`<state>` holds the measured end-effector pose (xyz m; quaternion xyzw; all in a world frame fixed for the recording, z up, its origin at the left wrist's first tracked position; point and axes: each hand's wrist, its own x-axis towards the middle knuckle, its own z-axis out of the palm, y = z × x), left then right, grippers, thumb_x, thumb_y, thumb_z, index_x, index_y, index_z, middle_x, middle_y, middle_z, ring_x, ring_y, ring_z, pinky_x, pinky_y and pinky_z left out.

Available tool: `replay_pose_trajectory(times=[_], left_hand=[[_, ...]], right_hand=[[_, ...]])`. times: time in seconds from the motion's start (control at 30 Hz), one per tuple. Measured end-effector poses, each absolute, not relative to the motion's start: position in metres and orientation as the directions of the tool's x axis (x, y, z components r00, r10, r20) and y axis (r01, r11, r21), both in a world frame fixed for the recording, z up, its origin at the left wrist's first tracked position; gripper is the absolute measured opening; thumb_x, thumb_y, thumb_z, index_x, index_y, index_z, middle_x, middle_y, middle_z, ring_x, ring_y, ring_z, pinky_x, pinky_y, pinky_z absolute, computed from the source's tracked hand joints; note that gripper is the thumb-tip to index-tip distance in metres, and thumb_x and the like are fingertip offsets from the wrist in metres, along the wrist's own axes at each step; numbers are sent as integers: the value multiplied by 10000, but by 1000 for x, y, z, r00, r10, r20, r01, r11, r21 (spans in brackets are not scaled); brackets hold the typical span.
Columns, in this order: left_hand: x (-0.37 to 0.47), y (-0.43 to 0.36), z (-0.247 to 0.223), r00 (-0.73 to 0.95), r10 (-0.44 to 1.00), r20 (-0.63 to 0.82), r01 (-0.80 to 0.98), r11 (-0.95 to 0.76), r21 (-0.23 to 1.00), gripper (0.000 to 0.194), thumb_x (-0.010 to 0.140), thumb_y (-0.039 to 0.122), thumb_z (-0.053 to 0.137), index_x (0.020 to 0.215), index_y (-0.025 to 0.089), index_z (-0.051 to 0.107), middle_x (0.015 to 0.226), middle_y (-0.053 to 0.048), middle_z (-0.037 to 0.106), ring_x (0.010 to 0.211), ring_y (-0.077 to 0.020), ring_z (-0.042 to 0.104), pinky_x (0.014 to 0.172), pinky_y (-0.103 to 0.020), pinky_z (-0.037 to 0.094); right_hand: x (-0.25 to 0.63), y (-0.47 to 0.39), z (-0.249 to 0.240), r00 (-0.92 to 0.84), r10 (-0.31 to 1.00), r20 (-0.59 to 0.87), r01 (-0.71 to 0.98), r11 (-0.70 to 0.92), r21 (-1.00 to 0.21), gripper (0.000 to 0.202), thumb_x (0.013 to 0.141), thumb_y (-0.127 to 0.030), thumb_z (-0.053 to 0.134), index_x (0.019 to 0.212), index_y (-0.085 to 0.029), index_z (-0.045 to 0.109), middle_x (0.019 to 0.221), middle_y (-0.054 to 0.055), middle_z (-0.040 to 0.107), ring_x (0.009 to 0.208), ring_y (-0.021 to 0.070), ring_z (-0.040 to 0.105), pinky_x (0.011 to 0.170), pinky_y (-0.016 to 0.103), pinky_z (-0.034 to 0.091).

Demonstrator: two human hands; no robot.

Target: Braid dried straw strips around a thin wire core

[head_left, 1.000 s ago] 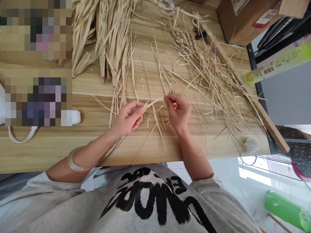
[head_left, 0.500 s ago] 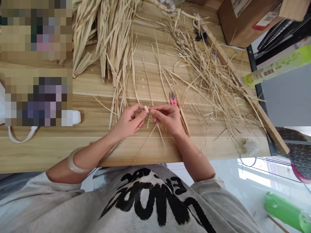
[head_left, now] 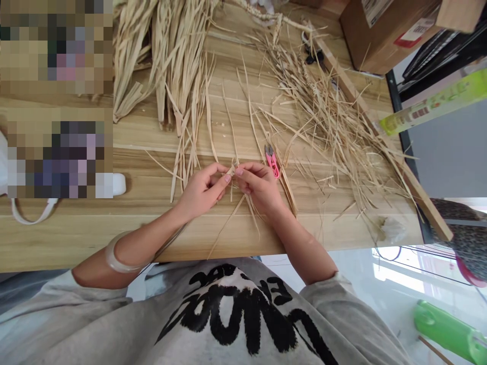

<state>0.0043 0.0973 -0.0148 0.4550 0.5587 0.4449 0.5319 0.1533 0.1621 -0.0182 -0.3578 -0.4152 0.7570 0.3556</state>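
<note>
My left hand (head_left: 202,191) is closed in a pinch, with a small pale piece of woven straw (head_left: 232,170) between thumb and forefinger. Against the other side of that piece, my right hand (head_left: 262,186) has its thumb and fingers pressed together. They seem to grip a straw strip at its edge, though the fingertips hide most of it. Pink-handled thread snips (head_left: 272,162) lie on the table just beyond my right hand. Loose straw strips (head_left: 249,215) spread out beneath both hands.
A thick bundle of dried straw (head_left: 182,61) lies at the back left. Tangled straw (head_left: 323,111) covers the right side, beside a long wooden strip (head_left: 399,170). Black-handled scissors (head_left: 315,56), a cardboard box (head_left: 375,43) and a yellow-green packet (head_left: 433,104) are at the right.
The small straw piece has turned between my fingertips and my hands are closer together. My right hand has shifted slightly left and down, showing more of the pink snips.
</note>
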Motion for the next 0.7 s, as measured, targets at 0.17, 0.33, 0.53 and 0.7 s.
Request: replay_pose_trajectory(times=[0.17, 0.33, 0.53, 0.7], left_hand=[[4, 98, -14, -23, 982, -187, 34, 188, 982, 267, 906, 452, 626, 945, 203, 539, 444, 103, 478, 303, -57, 347, 318, -182, 248], [4, 98, -15, -4, 981, -192, 36, 192, 981, 270, 913, 457, 621, 972, 204, 550, 460, 96, 492, 311, -54, 347, 324, -182, 245], [5, 96, -16, -4, 981, -191, 55, 191, 980, 272, 913, 463, 621, 979, 206, 565, 460, 92, 497, 304, -52, 342, 331, -185, 249], [5, 97, -15, 7, 982, -189, 59, 188, 980, 264, 912, 461, 617, 958, 205, 575, 455, 87, 496, 307, -57, 344, 335, -193, 248]], right_hand=[[152, 164, -16, -508, 794, -334, -268, -515, -814, 306, 624, -367, 849, 727, -177, 632, 544, -78, 531, 455, 34, 411, 416, 189, 247], [152, 167, -17, -550, 715, -433, -258, -638, -726, 276, 608, -321, 813, 695, -167, 602, 594, -39, 615, 424, 24, 403, 382, 180, 200], [153, 167, -14, -522, 739, -427, -236, -606, -760, 253, 672, -276, 757, 874, -190, 633, 573, -43, 637, 405, 37, 405, 375, 171, 164], [153, 168, -13, -552, 716, -427, -211, -616, -759, 218, 699, -256, 716, 896, -168, 680, 569, -27, 658, 393, 38, 403, 374, 179, 146]])
